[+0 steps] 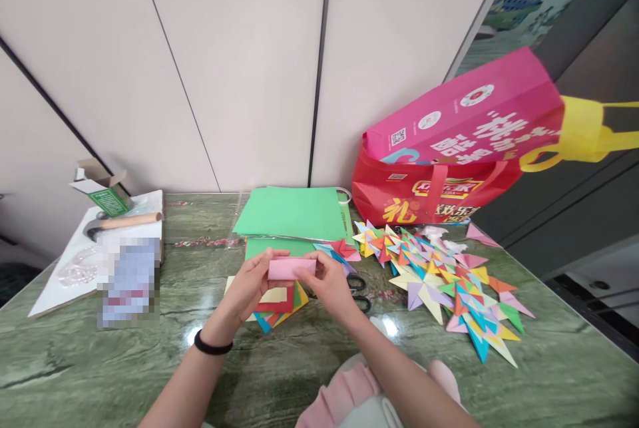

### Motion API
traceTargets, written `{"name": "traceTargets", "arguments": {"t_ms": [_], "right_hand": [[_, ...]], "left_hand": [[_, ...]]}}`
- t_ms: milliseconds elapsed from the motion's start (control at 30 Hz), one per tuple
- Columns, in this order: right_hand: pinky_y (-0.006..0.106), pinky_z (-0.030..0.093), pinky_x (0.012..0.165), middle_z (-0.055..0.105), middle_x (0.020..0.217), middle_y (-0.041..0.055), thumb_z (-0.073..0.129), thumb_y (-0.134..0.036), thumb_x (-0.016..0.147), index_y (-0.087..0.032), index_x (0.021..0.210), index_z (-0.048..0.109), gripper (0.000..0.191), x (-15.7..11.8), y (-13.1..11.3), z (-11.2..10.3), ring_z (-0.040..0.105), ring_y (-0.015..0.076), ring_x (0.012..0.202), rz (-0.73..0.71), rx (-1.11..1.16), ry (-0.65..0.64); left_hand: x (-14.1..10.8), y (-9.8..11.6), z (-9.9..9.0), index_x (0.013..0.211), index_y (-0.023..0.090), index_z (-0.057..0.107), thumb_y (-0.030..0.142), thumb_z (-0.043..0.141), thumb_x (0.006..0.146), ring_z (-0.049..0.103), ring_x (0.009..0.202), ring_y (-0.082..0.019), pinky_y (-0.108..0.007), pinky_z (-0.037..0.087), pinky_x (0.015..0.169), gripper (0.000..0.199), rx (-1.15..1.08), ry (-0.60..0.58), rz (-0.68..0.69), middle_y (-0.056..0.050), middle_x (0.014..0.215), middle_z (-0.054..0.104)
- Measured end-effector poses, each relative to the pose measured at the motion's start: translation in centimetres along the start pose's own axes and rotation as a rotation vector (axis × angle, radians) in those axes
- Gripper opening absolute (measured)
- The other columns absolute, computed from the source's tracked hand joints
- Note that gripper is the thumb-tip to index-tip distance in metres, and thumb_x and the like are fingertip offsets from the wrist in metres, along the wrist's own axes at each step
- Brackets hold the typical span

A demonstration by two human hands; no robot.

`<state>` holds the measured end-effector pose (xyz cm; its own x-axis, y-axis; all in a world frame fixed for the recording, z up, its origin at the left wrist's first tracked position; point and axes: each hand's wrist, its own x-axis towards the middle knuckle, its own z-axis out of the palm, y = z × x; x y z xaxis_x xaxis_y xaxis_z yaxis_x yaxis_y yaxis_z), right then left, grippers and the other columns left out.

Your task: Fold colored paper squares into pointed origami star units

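A folded strip of pink paper is held level between my two hands, above the table's middle. My left hand, with a black band at the wrist, pinches its left end. My right hand grips the right end, the thumb lying on the paper's face. Beneath the hands lies a fanned stack of coloured paper sheets in red, yellow, blue and cream. Just right of my right hand, the black handles of scissors show; their blades are hidden.
Green paper sheets lie behind my hands. Many folded paper stars spread to the right, before a red gift bag and a pink bag. Leftward, a white board carries a wooden-handled tool and a green box.
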<state>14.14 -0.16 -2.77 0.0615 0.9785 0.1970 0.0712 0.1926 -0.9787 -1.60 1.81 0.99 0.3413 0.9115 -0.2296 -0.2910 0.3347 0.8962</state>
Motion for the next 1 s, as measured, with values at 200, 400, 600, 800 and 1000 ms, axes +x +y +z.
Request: {"name": "traceTargets", "arguments": {"t_ms": [200,400,600,800,1000], "right_hand": [[0.028,0.048,0.064,0.06,0.088,0.0036,0.067,-0.027,0.066,-0.019,0.094,0.054,0.033,0.06,0.16,-0.04,0.057,0.0181,0.075,0.012,0.037,0.07],[0.028,0.048,0.066,0.063,0.092,0.0044,0.065,-0.027,0.067,-0.019,0.093,0.061,0.028,0.03,-0.36,-0.24,0.059,0.0185,0.077,0.008,0.046,0.015],[0.027,0.047,0.061,0.064,0.081,0.0032,0.067,-0.03,0.066,-0.018,0.087,0.062,0.025,0.05,-0.18,-0.29,0.057,0.0169,0.068,0.026,0.054,0.043],[0.027,0.046,0.059,0.062,0.076,0.0023,0.067,-0.032,0.065,-0.018,0.084,0.061,0.024,0.07,-0.02,-0.31,0.056,0.0161,0.064,0.027,0.058,0.046],[0.026,0.045,0.058,0.061,0.075,0.0015,0.068,-0.031,0.065,-0.018,0.084,0.061,0.025,0.09,0.04,-0.41,0.054,0.015,0.063,0.026,0.062,0.06]], "left_hand": [[-0.13,-0.32,0.14,0.102,0.014,0.06,0.035,0.072,0.064,0.064,0.073,-0.019,-0.031,0.051,0.07,0.045,0.12,-0.057,0.079,-0.008,0.085,0.069],[0.11,-0.78,0.11,0.09,0.013,0.063,0.028,0.073,0.061,0.062,0.061,-0.015,-0.023,0.047,0.057,0.034,0.214,0.068,0.117,-0.004,0.07,0.069],[-0.07,-0.65,0.61,0.084,0.013,0.064,0.026,0.07,0.062,0.06,0.057,-0.014,-0.021,0.045,0.054,0.027,0.233,0.109,0.141,-0.002,0.065,0.068],[-0.23,-0.64,0.77,0.087,0.014,0.063,0.028,0.07,0.062,0.06,0.054,-0.014,-0.021,0.043,0.05,0.03,0.259,0.132,0.137,-0.002,0.061,0.068],[-0.14,-0.77,0.7,0.09,0.014,0.063,0.028,0.069,0.063,0.061,0.056,-0.014,-0.022,0.045,0.052,0.03,0.256,0.114,0.158,-0.003,0.063,0.069]]}}
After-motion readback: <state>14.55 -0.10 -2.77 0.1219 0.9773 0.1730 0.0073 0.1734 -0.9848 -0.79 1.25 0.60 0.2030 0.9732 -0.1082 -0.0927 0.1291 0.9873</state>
